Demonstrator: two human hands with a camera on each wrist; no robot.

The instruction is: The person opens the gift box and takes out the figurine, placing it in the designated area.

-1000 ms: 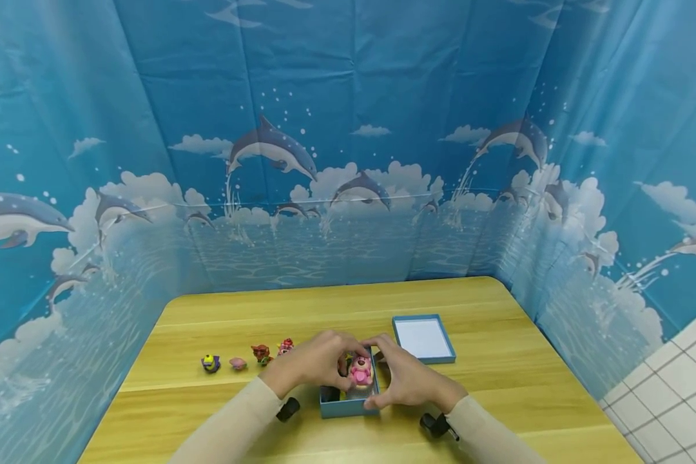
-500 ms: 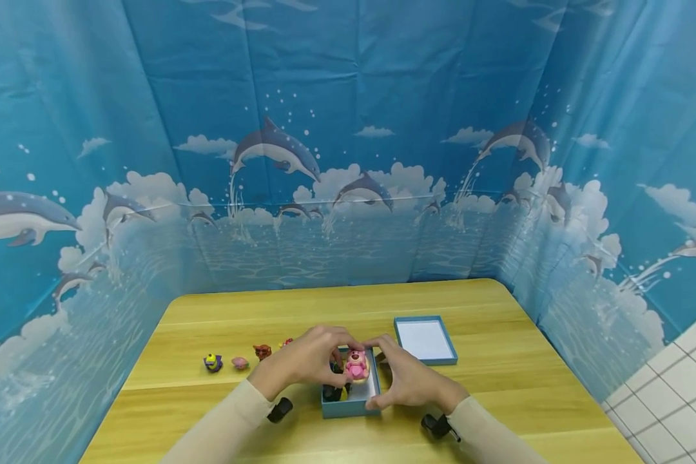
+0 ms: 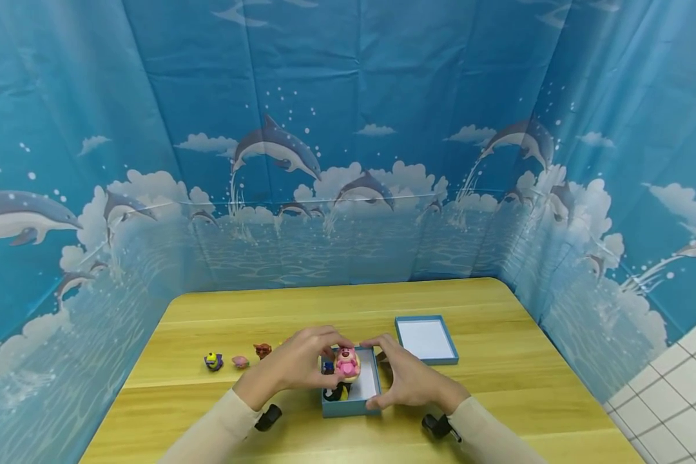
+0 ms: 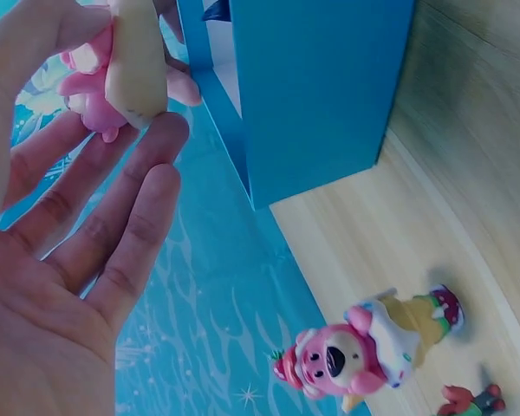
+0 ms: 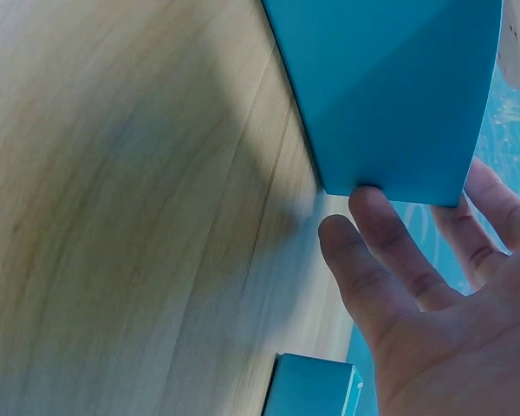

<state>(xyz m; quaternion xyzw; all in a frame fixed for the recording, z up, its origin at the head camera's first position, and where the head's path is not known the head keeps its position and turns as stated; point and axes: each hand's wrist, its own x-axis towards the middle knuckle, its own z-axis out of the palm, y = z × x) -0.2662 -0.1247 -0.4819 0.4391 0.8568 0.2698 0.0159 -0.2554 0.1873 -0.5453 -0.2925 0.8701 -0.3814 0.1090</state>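
Note:
My left hand [image 3: 296, 362] pinches a pink bear figurine [image 3: 347, 364] between thumb and fingers over the left part of a shallow blue box [image 3: 350, 408]. The left wrist view shows the bear's thick cream back [image 4: 137, 69] edge-on, near the box wall [image 4: 321, 87]. My right hand [image 3: 414, 381] grips the box's right side, thumb at the front corner and index finger at the back. In the right wrist view, other fingertips [image 5: 371, 201] touch the box's lower edge. A black-and-yellow figurine [image 3: 338, 392] lies inside the box, partly hidden by my left hand and the bear.
The box lid [image 3: 426, 339] lies white inside up at the back right. Left of the box stand a purple-and-yellow figurine [image 3: 213, 361], a small pink piece [image 3: 240, 362] and a brown figurine [image 3: 262, 350]. A strawberry-hatted pink bear [image 4: 338, 360] shows in the left wrist view.
My left hand has carried the pink bear leftward across the box, uncovering more of its white floor on the right. My right hand keeps its place at the box's side.

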